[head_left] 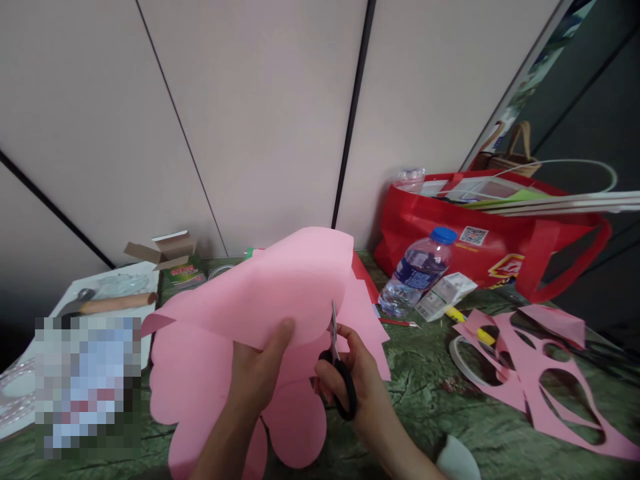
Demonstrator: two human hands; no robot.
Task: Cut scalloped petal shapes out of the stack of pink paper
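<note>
My left hand (260, 370) grips a large curved sheet of pink paper (280, 287) by its lower edge, thumb on top. In my right hand (360, 380) is a pair of black-handled scissors (343, 387), fingers through the loops. The blades point up and meet the right edge of the sheet; whether they are apart is hard to tell. Below the held sheet lie pink paper pieces with rounded edges (295, 427). More pink sheets (357, 320) show behind the scissors.
On the right lie pink offcuts with holes (537, 380), a tape roll (463, 363) and a yellow marker (455, 315). A water bottle (415, 273), a white box (445, 297) and a red bag (500, 247) stand behind. A hammer (117, 302) and a small open box (185, 270) are left.
</note>
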